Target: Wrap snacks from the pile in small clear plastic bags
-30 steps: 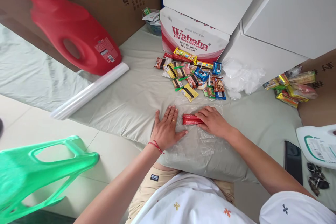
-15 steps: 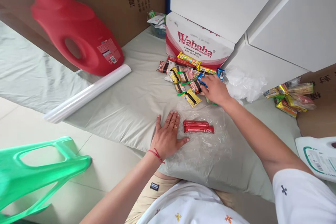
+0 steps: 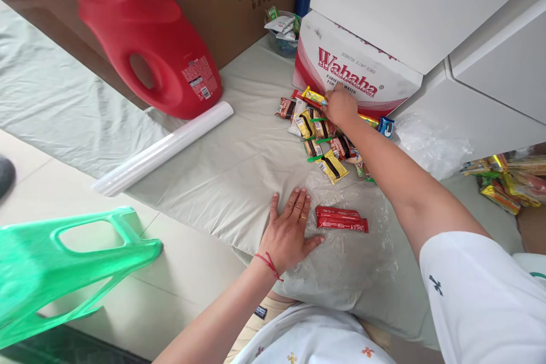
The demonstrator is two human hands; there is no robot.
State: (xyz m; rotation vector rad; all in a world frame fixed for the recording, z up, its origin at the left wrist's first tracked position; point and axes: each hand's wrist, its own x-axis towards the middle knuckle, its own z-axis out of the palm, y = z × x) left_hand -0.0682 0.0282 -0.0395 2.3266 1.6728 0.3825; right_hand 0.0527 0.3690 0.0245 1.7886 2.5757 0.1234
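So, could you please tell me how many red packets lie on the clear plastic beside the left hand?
2 in sight: a farther red packet and, against its near side, a nearer red packet, both right of the left hand. Any beneath would be hidden.

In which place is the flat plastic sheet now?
In the head view, the sheet lies low, right of centre, under the red bars, the left hand at its left edge.
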